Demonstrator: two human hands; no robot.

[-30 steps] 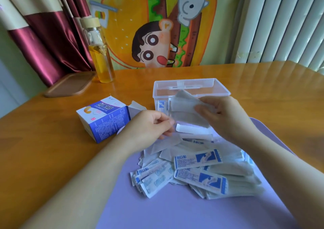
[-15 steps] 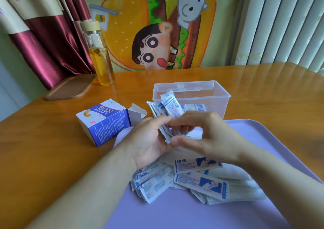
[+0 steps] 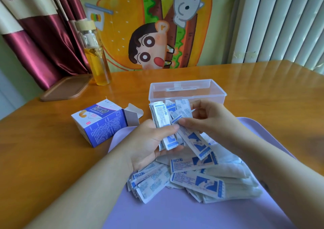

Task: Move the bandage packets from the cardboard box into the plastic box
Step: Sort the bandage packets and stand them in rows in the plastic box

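A stack of white-and-blue bandage packets [image 3: 162,116] stands upright in my left hand [image 3: 150,144], which grips it just in front of the clear plastic box [image 3: 187,92]. My right hand [image 3: 210,121] pinches packets at the right side of that stack, one long strip [image 3: 194,141] hanging down from it. A loose pile of more packets [image 3: 192,179] lies on the purple tray below both hands. The blue-and-white cardboard box [image 3: 100,121] lies on its side to the left, its flap open toward the tray.
The purple tray [image 3: 175,214] covers the near part of the wooden table [image 3: 35,149]. A glass bottle of yellow liquid [image 3: 96,56] and a brown wooden tray [image 3: 67,88] stand at the back left. A cartoon cushion and curtains line the far edge.
Both hands have gathered packets into one upright stack and lifted it a little. My left hand now holds the stack, while my right hand has shifted to its right side.
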